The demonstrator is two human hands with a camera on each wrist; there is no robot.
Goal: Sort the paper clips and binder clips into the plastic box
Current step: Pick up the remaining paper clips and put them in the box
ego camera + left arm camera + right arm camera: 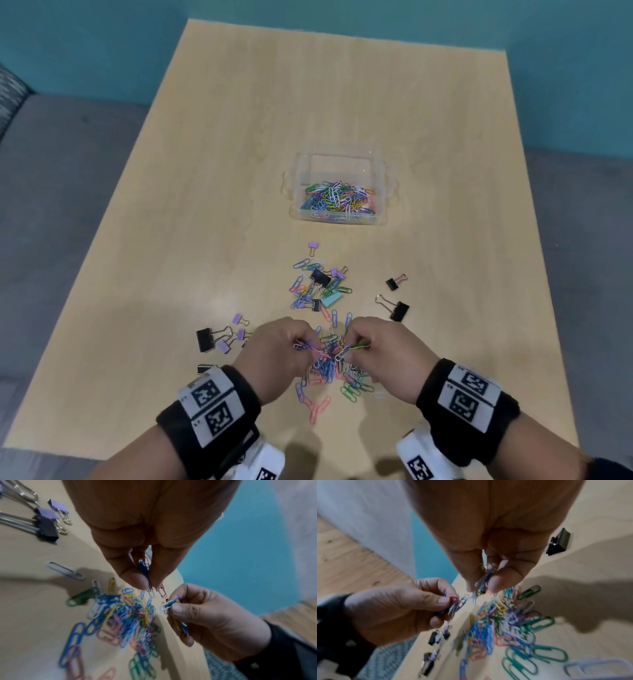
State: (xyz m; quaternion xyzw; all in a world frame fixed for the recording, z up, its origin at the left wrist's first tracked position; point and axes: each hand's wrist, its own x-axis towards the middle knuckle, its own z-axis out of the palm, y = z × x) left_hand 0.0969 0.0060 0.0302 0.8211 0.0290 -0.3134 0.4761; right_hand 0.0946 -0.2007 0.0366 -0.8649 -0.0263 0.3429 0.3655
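A clear plastic box (298,178) with many coloured paper clips in it stands at the table's middle. Nearer me lies a loose heap of paper clips (329,368) mixed with binder clips (320,278). My left hand (274,353) hovers over the near heap and pinches a small bunch of paper clips (145,569) between thumb and fingers. Right beside it, my right hand (380,353) pinches another bunch of paper clips (485,577). Both bunches hang just above the heap.
Black and purple binder clips (212,337) lie to the left of my hands, and two black ones (397,308) to the right. The wooden table (342,102) stretches bare beyond the box. A teal wall and grey floor surround it.
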